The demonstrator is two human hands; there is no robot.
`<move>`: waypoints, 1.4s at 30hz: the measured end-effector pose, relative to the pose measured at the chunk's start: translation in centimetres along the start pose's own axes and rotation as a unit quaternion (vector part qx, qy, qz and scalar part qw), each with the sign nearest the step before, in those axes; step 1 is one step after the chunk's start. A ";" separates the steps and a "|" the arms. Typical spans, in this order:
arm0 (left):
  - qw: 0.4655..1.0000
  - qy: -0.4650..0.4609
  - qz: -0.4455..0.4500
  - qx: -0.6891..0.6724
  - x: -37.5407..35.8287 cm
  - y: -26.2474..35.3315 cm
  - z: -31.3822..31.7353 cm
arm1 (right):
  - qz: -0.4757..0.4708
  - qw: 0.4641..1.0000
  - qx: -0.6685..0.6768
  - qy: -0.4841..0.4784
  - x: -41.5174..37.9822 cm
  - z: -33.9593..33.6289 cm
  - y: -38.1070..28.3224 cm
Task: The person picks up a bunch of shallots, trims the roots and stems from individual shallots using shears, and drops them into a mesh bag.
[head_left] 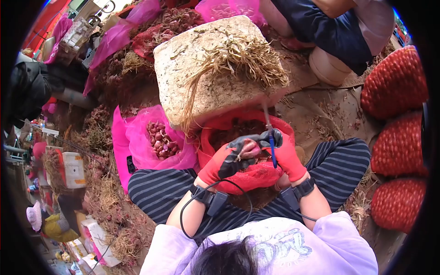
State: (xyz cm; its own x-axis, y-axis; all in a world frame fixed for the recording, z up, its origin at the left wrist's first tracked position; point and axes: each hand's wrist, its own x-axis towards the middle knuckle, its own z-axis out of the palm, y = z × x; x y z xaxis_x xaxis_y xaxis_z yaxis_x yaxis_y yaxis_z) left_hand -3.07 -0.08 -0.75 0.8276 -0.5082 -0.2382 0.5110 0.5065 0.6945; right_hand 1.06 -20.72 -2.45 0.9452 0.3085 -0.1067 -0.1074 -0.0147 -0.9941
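- The left hand (225,161), in a red glove, curls closed around a shallot (250,148).
- The right hand (285,153) grips a blue-handled knife (272,147), just right of the shallot.
- Both hover over a red mesh bag (250,176), near a foam box (215,68).

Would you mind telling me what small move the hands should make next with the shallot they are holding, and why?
Probably a short cut with the blue-handled knife in the right hand to take the dry stalk off the shallot, which the left hand holds. The blade points up beside the bulb, both hands are over the red mesh bag, and cut stalks lie piled on the block ahead.
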 end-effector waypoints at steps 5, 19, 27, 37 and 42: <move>0.978 0.140 0.048 0.149 0.0 0.7 0.2 | 0.023 0.995 0.094 0.016 0.0 0.0 0.4; 0.993 0.104 0.009 0.053 -0.2 0.6 0.9 | 0.040 0.996 0.078 0.018 -0.6 1.2 -0.2; 0.982 0.096 0.098 0.128 1.2 -0.4 -0.4 | 0.050 0.988 0.141 0.038 -0.5 0.7 -0.7; 0.990 0.119 0.036 0.061 0.6 0.5 2.1 | 0.086 0.979 0.186 0.013 -0.9 1.2 -0.3; 0.977 0.162 0.013 0.137 0.7 0.0 2.4 | 0.099 0.973 0.206 -0.025 -0.7 0.4 -0.8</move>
State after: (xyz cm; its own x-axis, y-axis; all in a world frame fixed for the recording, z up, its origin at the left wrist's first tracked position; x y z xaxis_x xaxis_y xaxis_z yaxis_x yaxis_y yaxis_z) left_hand -3.05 -2.14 0.67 0.8921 -0.2280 -0.3901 0.4445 0.2881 0.8482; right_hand 0.33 -20.58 -1.58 0.8779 0.3851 -0.2847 -0.4108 0.2999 -0.8610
